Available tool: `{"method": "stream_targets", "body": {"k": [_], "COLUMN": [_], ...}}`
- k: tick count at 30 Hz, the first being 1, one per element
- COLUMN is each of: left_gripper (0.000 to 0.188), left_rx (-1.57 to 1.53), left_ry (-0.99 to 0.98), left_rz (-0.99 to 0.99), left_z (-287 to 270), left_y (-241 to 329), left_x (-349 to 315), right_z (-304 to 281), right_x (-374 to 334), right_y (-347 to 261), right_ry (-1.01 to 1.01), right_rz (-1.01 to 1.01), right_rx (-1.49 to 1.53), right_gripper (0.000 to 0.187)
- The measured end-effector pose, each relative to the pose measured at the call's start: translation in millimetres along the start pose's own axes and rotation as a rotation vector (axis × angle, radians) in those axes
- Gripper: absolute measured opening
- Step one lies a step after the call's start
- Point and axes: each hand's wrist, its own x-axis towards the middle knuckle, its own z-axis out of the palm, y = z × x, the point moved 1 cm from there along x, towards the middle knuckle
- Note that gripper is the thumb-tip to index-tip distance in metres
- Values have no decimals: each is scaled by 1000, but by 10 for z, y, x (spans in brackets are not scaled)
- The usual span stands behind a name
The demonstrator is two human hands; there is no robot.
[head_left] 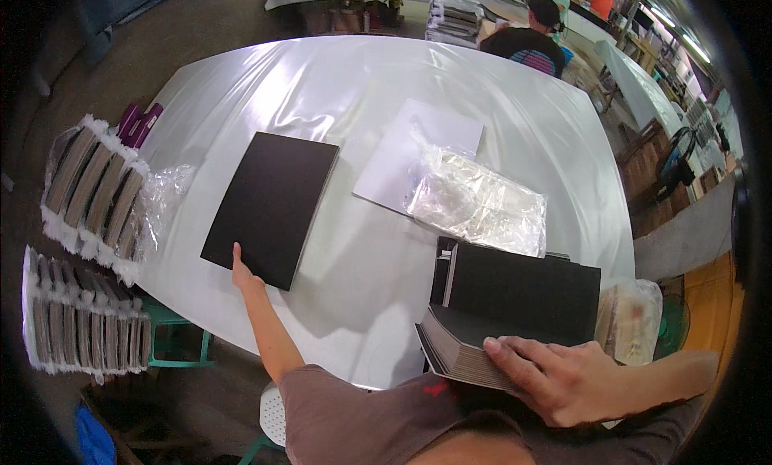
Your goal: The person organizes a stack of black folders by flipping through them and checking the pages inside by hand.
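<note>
Okay, one black book [269,207] seems already laid flat at nine o'clock, grip of left hand [248,278] unclear; thick pages [462,356] at five, gripped by right hand [563,376] fingers, apparently aren't set down yet.

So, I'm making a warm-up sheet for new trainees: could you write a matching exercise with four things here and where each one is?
Things
1. Left hand
2. Right hand
3. Clear plastic packaging
4. Purple items

Places
A. Holding the thick stack
B. By the left edge of the white table
C. Touching the near edge of the flat black panel
D. Partly over the white sheet

Pairs: 1-C, 2-A, 3-D, 4-B.
</note>
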Motion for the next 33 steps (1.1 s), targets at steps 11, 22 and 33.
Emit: {"method": "stream_targets", "body": {"k": [11, 22, 33], "left_gripper": [91, 81, 90], "left_rx": [510, 283, 340], "left_ry": [-25, -1750, -1295], "left_rz": [444, 365, 664], "left_z": [290, 681, 591], "left_y": [490, -1038, -1221], "left_x": [-960, -2999, -2746], "right_z": [47, 120, 1981], "right_x": [-77, -1752, -2026], "right_y": [98, 383, 1451], "right_ry": [14, 279, 1183], "right_rz": [44, 788, 1005], "right_rx": [18, -223, 655], "right_gripper": [64, 97, 113]}}
